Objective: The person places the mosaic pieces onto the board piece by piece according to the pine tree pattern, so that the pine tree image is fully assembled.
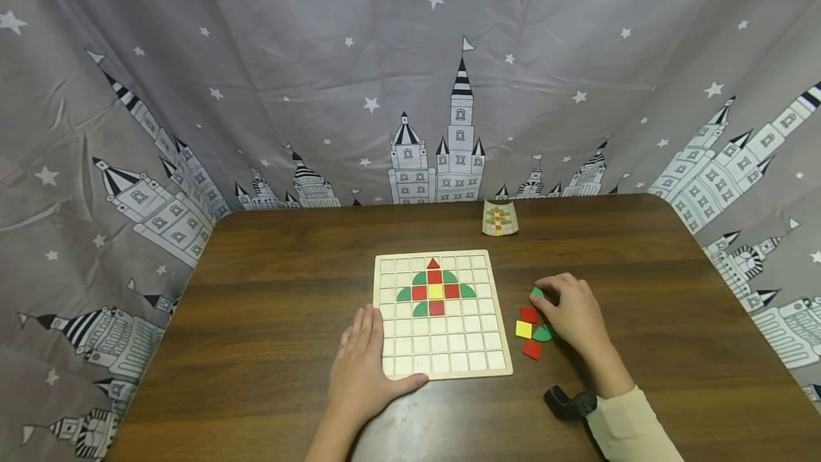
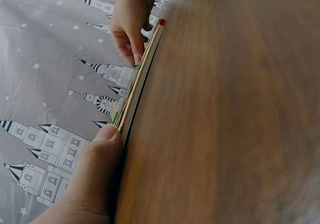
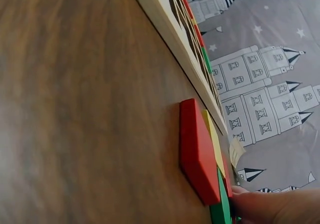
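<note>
Four tiles (image 1: 524, 329) beside right hand (image 1: 576, 314) pinching green piece (image 1: 536, 291); left hand (image 1: 360, 371) straight-fingered against board (image 1: 457, 344); card (image 1: 499, 219) beyond.

A grey castle-print curtain (image 1: 398, 70) hangs behind the brown table (image 1: 263, 305).

From the head, looking forward and down, keeping well back and facing the curtain (image 1: 288, 91), while taking in the whole board (image 1: 439, 343), the left hand (image 1: 362, 369) and the right hand (image 1: 574, 312). From the left wrist, lying tipped sideways, skimming low over the table (image 2: 225, 109), starting very near the left hand and facing along the board's edge toward the right hand. From the right wrist, also tipping sideways, sitting low and close to the tiles (image 3: 197, 151), facing board and curtain. Sharing board and right hand across all three; sharing tiles between head and right wrist.
</note>
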`<state>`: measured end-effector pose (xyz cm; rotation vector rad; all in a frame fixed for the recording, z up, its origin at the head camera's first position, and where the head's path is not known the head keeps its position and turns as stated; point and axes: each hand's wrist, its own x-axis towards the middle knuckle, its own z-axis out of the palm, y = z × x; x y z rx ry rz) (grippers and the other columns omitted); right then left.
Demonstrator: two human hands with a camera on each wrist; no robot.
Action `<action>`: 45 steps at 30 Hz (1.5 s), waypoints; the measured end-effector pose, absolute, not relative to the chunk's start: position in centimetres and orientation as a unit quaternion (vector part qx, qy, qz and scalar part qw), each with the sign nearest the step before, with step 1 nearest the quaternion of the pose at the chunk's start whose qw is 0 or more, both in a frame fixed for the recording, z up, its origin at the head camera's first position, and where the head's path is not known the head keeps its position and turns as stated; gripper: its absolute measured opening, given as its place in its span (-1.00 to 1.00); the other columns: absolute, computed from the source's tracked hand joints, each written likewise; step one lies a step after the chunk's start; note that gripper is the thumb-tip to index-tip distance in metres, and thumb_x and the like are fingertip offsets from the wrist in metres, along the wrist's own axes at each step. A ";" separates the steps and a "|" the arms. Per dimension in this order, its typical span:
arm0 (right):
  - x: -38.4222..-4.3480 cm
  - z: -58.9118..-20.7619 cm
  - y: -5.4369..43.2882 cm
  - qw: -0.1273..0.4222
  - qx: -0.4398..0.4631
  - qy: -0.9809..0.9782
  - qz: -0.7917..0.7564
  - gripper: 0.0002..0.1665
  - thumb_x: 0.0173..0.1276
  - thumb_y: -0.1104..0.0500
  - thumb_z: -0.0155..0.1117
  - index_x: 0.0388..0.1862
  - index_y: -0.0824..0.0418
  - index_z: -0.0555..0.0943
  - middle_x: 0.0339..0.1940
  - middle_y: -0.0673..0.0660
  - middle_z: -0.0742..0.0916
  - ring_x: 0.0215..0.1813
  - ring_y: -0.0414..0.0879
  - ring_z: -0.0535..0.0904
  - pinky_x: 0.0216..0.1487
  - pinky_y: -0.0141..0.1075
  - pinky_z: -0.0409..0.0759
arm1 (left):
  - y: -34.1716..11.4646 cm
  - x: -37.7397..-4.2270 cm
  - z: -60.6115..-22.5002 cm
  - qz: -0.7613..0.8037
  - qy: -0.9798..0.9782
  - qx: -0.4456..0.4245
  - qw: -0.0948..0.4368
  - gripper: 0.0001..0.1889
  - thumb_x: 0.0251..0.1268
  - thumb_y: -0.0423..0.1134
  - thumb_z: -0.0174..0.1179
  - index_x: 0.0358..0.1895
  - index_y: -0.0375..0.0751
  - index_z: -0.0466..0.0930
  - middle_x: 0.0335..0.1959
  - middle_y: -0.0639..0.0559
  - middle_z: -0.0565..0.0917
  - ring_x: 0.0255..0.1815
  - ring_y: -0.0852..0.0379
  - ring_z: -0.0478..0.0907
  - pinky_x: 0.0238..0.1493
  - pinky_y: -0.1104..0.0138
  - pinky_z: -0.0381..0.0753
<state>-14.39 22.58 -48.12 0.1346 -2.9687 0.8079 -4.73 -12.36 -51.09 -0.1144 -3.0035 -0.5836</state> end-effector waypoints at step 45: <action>-13.0 -48.8 10.1 0.024 0.128 -0.925 0.357 -0.78 0.20 0.07 0.51 -0.16 -0.01 0.74 -0.29 -0.16 0.70 -0.18 -0.19 0.55 -0.10 -0.25 0.53 | -12.4 -4.7 -50.9 -0.184 -0.982 -0.035 0.026 0.43 -0.25 0.74 0.07 0.56 -0.35 0.01 0.61 -0.21 0.04 0.65 -0.11 -0.03 0.57 0.00 0.13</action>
